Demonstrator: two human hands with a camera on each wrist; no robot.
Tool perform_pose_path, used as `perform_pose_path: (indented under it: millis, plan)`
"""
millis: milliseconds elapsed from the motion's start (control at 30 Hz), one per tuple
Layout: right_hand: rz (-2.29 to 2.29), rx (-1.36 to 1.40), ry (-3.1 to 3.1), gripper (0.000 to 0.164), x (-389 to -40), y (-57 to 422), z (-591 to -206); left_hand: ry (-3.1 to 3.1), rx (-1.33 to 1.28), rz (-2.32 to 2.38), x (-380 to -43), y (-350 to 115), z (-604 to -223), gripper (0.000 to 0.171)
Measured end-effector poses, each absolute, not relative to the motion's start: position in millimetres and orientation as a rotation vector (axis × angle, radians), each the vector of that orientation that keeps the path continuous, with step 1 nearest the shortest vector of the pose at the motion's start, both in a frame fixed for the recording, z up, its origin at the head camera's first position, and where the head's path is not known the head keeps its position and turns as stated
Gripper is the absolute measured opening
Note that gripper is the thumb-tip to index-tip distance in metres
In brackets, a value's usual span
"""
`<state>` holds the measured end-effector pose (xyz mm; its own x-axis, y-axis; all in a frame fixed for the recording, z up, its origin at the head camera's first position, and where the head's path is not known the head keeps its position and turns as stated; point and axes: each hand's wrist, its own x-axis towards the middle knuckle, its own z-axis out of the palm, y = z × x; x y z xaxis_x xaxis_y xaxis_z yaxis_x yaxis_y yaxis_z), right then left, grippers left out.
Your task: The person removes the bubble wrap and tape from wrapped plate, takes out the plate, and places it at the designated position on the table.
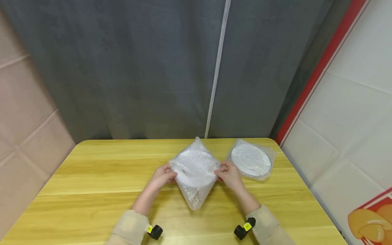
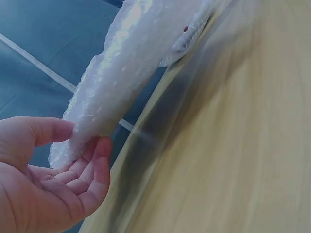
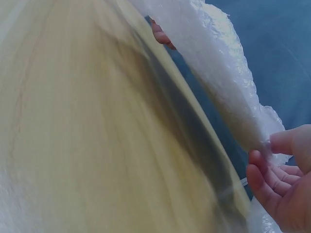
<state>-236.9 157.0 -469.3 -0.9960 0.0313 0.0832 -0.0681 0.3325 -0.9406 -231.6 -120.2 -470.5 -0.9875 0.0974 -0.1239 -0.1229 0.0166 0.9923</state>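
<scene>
A round, pale, plate-like item wrapped in bubble wrap (image 1: 196, 166) is held up off the wooden table, one corner of its wrapping pointing away and one toward the person. At its left corner, my left hand (image 1: 163, 176) pinches the wrap between thumb and fingers. On the opposite corner my right hand (image 1: 229, 174) pinches it the same way. Both wrist views show the bubble wrap (image 2: 126, 73) tilted above the table, with a shadow below it. The item inside is blurred by the wrap, so its exact kind cannot be told.
A second bubble-wrapped round item (image 1: 251, 160) lies flat at the table's back right, close to my right hand. The wooden table (image 1: 92, 177) reaches a grey curtain (image 1: 137, 68) behind. Pale panels stand at the left and right sides.
</scene>
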Motion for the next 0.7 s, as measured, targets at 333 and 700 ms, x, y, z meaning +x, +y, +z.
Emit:
perform_pose_path:
  millis: [333,700]
  plan:
    - [1.66,0.091,-2.567,0.031,-247.8,153.2,-479.8,2.235,-0.011,1.923,-239.5,-131.0,-472.1,0.019]
    - [1.686,0.093,-2.591,0.032,-252.5,147.0,-484.9,2.268,-0.081,1.882,-244.3,-135.4,-478.1,0.014]
